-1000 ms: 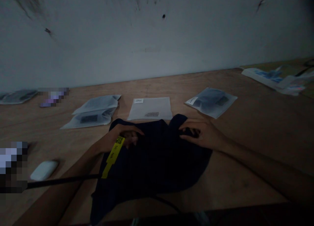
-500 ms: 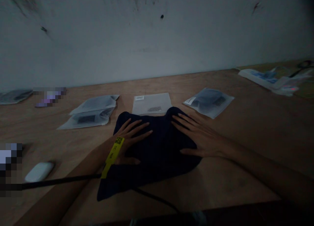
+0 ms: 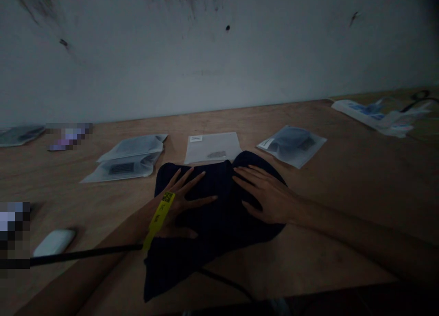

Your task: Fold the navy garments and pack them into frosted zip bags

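Note:
A dark navy piece of cloth (image 3: 219,220) lies spread on the wooden table in front of me; it looks like a garment, but its kind is hard to make out in the dim light. My left hand (image 3: 180,204) rests flat on its left side, fingers spread. On the cloth's right side lies my right hand (image 3: 264,190), palm down with the fingers stretched out. Just behind the cloth is a flat frosted plastic bag (image 3: 212,147) with a white label. A yellow tag (image 3: 161,217) on a black cord lies across my left wrist.
Frosted bags with dark contents lie at the left (image 3: 130,156) and right (image 3: 291,144). A white rounded case (image 3: 55,243) sits near my left forearm. At the back right is a white power strip (image 3: 360,115) beside crumpled plastic. A wall (image 3: 219,78) borders the table's back.
My right hand has shifted slightly left over the cloth. The cloth's right top part has spread outward, and its lower left corner now reaches nearer to me. My left hand stays nearly in place.

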Motion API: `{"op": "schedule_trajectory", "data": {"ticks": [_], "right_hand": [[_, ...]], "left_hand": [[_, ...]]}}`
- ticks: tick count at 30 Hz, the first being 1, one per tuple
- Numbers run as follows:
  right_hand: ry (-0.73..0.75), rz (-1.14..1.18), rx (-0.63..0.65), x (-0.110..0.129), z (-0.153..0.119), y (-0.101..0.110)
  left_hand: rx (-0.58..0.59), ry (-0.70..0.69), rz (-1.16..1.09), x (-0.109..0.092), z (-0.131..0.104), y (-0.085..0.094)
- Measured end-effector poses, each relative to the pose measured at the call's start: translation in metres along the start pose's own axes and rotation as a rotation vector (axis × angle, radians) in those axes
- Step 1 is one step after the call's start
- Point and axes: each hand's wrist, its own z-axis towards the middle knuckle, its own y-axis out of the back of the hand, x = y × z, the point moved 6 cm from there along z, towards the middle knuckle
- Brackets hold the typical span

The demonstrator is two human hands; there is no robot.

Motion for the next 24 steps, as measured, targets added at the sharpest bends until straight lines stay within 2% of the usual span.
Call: {"op": "schedule_trajectory", "data": {"ticks": [5,10,16,18,20,22,24], "right_hand": [[0.021,0.123,0.09,-0.012,-0.017,-0.007],[0.005,0.106,0.151,-0.016,-0.022,-0.006],[0.002,0.078,0.149,-0.014,-0.021,-0.009],[0.016,0.066,0.106,-0.015,-0.021,-0.006],[0.061,0.076,0.002,-0.014,-0.02,0.003],[0.169,0.117,-0.151,-0.009,-0.021,0.016],[0.347,0.173,-0.292,0.004,-0.025,0.03]], "left_hand": [[-0.019,0.054,-0.009,0.009,-0.008,-0.006],[-0.004,0.077,0.006,0.013,-0.011,-0.01],[-0.014,0.055,0.019,0.013,-0.008,-0.008],[-0.063,0.042,0.027,0.012,-0.009,-0.002],[-0.155,-0.016,0.017,0.005,-0.012,0.007],[-0.249,-0.11,-0.036,-0.007,-0.016,0.018],[-0.297,-0.199,-0.12,-0.022,-0.017,0.025]]}}
